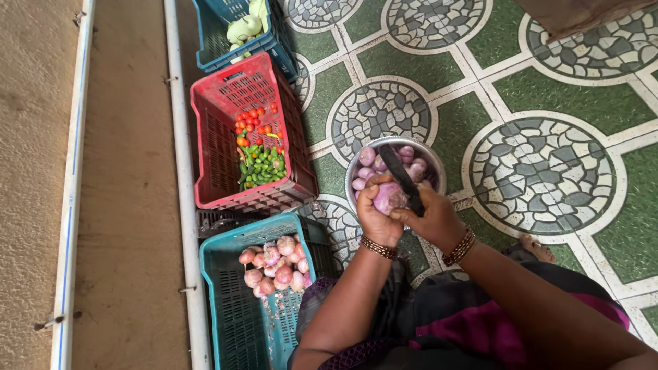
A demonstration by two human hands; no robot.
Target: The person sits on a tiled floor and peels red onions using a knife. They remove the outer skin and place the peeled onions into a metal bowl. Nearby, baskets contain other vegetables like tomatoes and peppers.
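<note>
My left hand [373,216] grips a peeled purple onion [389,197] over a round steel bowl [439,168] that holds several more peeled onions. My right hand [433,220] is closed around the handle of a dark-bladed knife [399,173], whose blade lies against the onion and points away from me over the bowl. Both wrists wear beaded bangles. The bowl sits on the green and grey patterned floor just in front of my knees.
To my left stand plastic crates: a teal one [236,315] with unpeeled pink onions [275,266], a red one [226,109] with small tomatoes and green chillies, a blue one [212,48] with pale vegetables. White pipes [181,171] run along the concrete strip. My bare foot [537,248] rests at right.
</note>
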